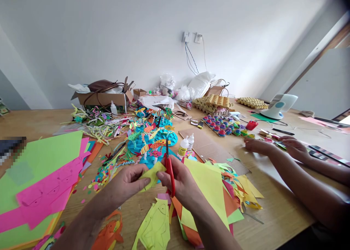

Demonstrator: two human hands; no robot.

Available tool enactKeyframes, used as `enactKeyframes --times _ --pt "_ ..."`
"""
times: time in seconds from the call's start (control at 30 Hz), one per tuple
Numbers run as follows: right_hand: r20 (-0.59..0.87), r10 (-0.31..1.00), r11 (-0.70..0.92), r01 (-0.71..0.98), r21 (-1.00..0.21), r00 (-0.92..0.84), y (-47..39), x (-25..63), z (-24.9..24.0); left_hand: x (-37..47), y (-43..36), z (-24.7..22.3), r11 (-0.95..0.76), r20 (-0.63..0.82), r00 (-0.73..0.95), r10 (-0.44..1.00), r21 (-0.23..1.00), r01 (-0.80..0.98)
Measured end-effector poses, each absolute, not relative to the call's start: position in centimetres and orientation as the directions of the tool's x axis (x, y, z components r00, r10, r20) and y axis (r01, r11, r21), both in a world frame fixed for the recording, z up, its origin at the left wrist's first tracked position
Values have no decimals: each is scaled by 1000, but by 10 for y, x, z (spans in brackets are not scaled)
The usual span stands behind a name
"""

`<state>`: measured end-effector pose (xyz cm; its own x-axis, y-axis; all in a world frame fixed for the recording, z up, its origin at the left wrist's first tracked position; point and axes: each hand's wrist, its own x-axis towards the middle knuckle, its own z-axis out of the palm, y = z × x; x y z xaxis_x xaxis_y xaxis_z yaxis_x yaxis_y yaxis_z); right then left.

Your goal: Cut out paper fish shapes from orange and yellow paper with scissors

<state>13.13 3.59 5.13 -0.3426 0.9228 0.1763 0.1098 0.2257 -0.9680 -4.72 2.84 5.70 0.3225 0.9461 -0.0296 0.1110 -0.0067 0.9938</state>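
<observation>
My left hand (128, 182) pinches a small yellow-green paper piece (153, 176) between thumb and fingers. Red-handled scissors (170, 179) sit in my right hand (182, 182), blades pointing up and away, and its thumb and fingertips touch the paper's right edge. On the table below lies a yellow-green paper with a pencil-drawn fish (157, 226). Orange paper cut-outs (109, 230) lie under my left forearm. A large yellow sheet (209, 188) rests beside my right wrist on coloured scraps.
Bright sheets with a pink drawn-on strip (51, 190) lie left. Ahead are blue forms with paper fish (149, 142), glue bottles (183, 147), pipe cleaners (93, 124), painted egg-carton cups (221, 125) and egg trays (213, 103). Another person's hands (259, 148) work at right.
</observation>
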Motion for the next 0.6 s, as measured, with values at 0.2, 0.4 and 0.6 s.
enactKeyframes --times 0.2,0.4,0.6 --pt "62 900 149 171 -974 -431 18 132 35 -42 24 58 129 -58 237 970 947 -295" --pt "28 872 162 234 -959 -488 8 134 30 -38 22 60 146 -58 230 971 909 -389" --pt "37 876 153 204 -967 -481 8 135 29 -40 24 58 160 -88 207 974 916 -367"
